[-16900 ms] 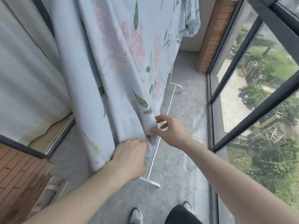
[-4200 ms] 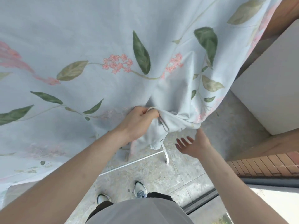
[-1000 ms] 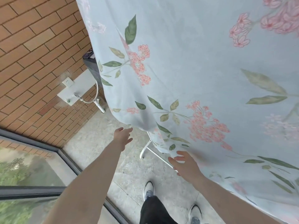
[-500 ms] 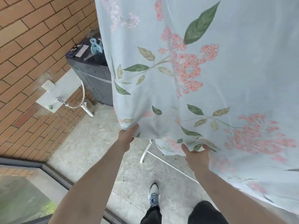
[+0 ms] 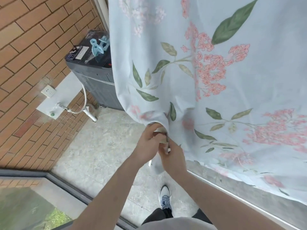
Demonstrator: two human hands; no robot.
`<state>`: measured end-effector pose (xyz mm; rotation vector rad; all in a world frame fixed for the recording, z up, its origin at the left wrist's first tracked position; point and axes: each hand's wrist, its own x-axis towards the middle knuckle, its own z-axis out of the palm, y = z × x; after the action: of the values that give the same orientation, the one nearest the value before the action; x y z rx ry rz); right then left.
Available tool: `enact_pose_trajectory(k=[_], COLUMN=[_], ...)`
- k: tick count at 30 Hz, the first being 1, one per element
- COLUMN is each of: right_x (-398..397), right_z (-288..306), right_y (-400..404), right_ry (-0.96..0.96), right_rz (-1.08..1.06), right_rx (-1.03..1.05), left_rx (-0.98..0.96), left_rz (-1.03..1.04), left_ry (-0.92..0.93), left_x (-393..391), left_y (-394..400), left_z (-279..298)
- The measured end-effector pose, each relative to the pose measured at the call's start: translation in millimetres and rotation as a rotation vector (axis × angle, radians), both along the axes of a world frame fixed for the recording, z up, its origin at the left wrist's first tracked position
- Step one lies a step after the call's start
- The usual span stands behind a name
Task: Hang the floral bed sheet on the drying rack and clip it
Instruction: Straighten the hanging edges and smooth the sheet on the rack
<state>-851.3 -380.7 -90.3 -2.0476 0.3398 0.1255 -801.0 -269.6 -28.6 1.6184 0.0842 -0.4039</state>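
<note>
At the floral bed sheet's lower corner, the left hand and right hand, apart and open half a second ago, now pinch the bunched hem together, so straightening continues and clipping still waits.

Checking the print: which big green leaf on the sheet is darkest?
The large leaf at the upper right of the floral bed sheet; it is deep green, while the lower leaves are paler, olive or yellowish.

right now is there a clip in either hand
No, the left hand and right hand both pinch the sheet's lower edge; the blue clips lie on the washing machine.
</note>
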Motion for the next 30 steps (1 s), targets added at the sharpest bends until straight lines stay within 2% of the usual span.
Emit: enact_pose_trajectory(k=[3,5,6,8,10,13,17,21,24,26,30], right_x=[13,19,22,28,31,27,23,22,14,8,5], right_z=[12,21,25,32,33,37,36,35,28,19,13], right_y=[-16,-30,-34,-35,-35,-36,-40,-44,-54,-61,-59], right_ry=[0.015,0.067,0.1,0.175,0.248,0.381,0.429,0.247,0.069,0.023,0.026], right_rz=[-0.081,-0.074,-0.073,-0.085,-0.099,-0.105,-0.073,-0.082,0.0,0.063,0.173], right_rx=[0.192,0.286,0.314,0.382,0.457,0.531,0.498,0.461,0.109,-0.036,-0.249], left_rx=[0.145,0.218,0.171,-0.047,-0.275,-0.51,-0.549,-0.319,-0.234,-0.177,0.213], left_rz=[0.133,0.294,0.32,0.279,0.228,0.235,0.221,0.43,0.598,0.653,0.649], left_ry=[-0.02,0.136,0.272,0.524,0.6,0.528,0.369,0.307,0.239,0.139,-0.13], left_x=[-4,-11,-15,-17,-10,9,38,43,41,43,47], left_y=[26,43,46,49,49,51,52,60,88,109,155], left_z=[-20,-41,-50,-70,-76,-69,-54,-45,-31,-13,20])
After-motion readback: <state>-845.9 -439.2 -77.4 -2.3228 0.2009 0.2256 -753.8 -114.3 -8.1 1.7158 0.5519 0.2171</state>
